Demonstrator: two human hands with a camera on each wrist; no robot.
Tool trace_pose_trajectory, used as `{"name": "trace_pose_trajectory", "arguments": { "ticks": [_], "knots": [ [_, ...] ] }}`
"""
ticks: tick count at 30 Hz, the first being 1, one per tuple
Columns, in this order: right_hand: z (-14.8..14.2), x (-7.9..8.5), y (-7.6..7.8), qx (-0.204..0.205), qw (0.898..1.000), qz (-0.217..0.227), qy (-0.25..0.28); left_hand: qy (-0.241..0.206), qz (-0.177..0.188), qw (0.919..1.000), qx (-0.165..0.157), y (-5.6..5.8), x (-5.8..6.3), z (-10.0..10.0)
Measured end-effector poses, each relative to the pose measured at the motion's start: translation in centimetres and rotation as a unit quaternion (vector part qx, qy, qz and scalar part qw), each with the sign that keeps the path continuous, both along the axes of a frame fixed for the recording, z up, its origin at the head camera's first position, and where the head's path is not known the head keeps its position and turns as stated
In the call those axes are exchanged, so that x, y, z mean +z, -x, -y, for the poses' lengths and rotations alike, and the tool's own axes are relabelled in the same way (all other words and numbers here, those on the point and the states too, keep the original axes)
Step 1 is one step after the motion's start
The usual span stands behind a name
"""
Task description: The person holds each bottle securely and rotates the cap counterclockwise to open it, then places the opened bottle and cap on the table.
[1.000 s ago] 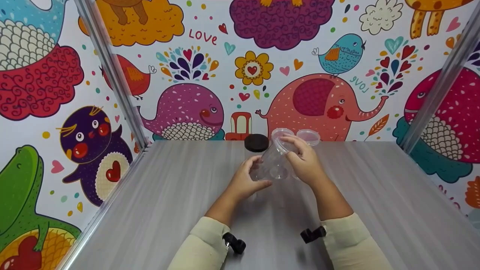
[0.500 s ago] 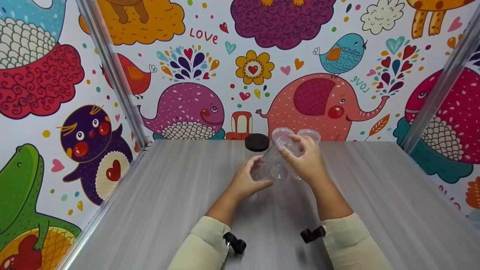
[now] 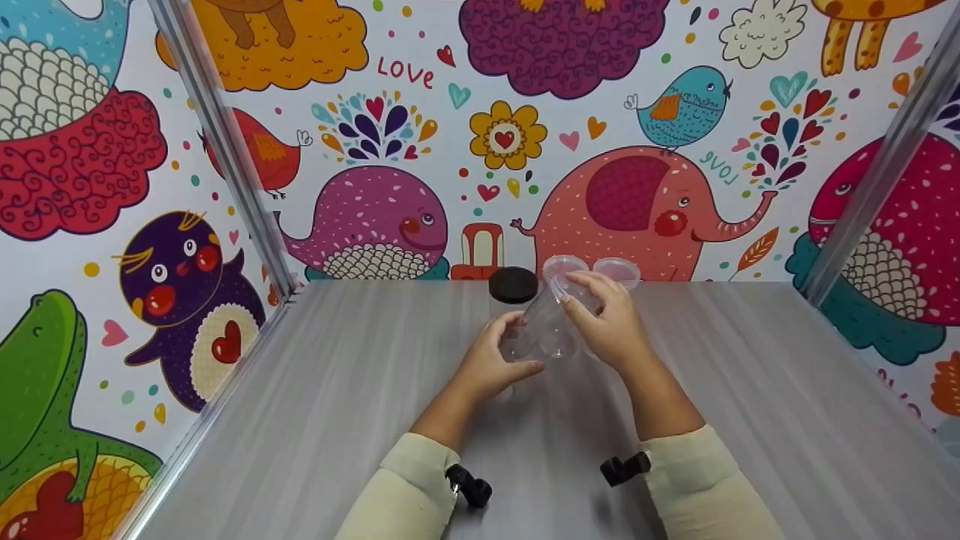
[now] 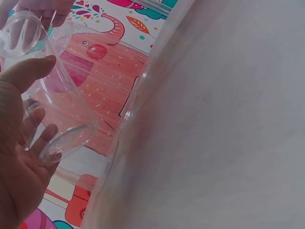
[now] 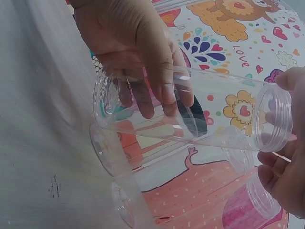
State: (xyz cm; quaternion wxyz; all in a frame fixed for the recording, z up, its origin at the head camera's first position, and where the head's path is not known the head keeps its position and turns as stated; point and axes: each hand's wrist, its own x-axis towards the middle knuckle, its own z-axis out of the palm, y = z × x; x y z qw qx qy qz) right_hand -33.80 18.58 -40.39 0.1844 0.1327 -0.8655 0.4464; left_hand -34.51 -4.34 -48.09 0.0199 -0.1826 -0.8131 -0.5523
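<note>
A clear plastic jar (image 3: 541, 326) with a threaded neck is held tilted above the table, its neck up and to the right. My left hand (image 3: 487, 364) holds it near the base, thumb on one side and fingers on the other. At the neck, my right hand (image 3: 611, 322) grips with thumb and fingers, as the right wrist view shows at the ridged neck (image 5: 276, 119). Just behind stands a jar with a black lid (image 3: 514, 285). Two more clear jars stand farther right, one rim (image 3: 564, 262) showing behind the held jar, the other rim (image 3: 619, 271) partly behind my right hand.
The grey wood-grain table (image 3: 360, 390) runs back to a wall (image 3: 420, 127) printed with cartoon animals. Metal posts (image 3: 225, 150) stand at both back corners. Black wrist mounts (image 3: 469, 486) sit at both sleeves.
My right hand loosened its fingers from the jar's neck, then closed them there again, with the thumb now a little farther left. My left hand and the jar stay nearly still.
</note>
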Motion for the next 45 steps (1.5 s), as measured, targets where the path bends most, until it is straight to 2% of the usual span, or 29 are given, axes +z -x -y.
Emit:
{"name": "trace_pose_trajectory", "arguments": {
  "ticks": [2,8,12,15,20,25,28,37,45],
  "knots": [
    [-0.01,-0.10,0.13,0.013,1.000,-0.013,0.010,0.000,-0.002,1.0000,-0.001,-0.02,0.03,0.03],
    [-0.01,-0.22,0.13,0.050,0.998,-0.013,0.043,0.001,0.004,1.0000,0.003,-0.01,0.04,0.07],
    [0.01,-0.21,0.02,0.057,0.997,-0.010,0.053,0.006,0.007,0.9999,0.007,-0.03,0.04,0.05],
    [0.00,-0.17,0.01,0.042,0.998,-0.017,0.047,0.008,0.005,0.9999,0.009,-0.07,0.04,0.06],
    [-0.05,-0.01,0.01,-0.008,0.999,-0.028,0.022,0.006,0.007,0.9999,0.010,-0.12,0.02,0.02],
    [-0.04,0.14,-0.07,-0.049,0.999,0.000,-0.010,-0.005,0.010,0.9999,0.008,-0.10,-0.06,-0.02],
    [-0.01,0.13,0.00,-0.055,0.998,0.015,-0.017,-0.005,0.007,0.9999,0.008,-0.07,-0.05,-0.04],
    [0.02,0.07,-0.09,-0.020,1.000,0.013,-0.005,0.006,-0.004,0.9999,0.010,-0.18,0.12,-0.04],
    [0.03,-0.02,-0.23,0.028,0.999,-0.011,0.029,0.014,0.002,0.9998,0.017,-0.14,0.07,-0.11]
  ]
}}
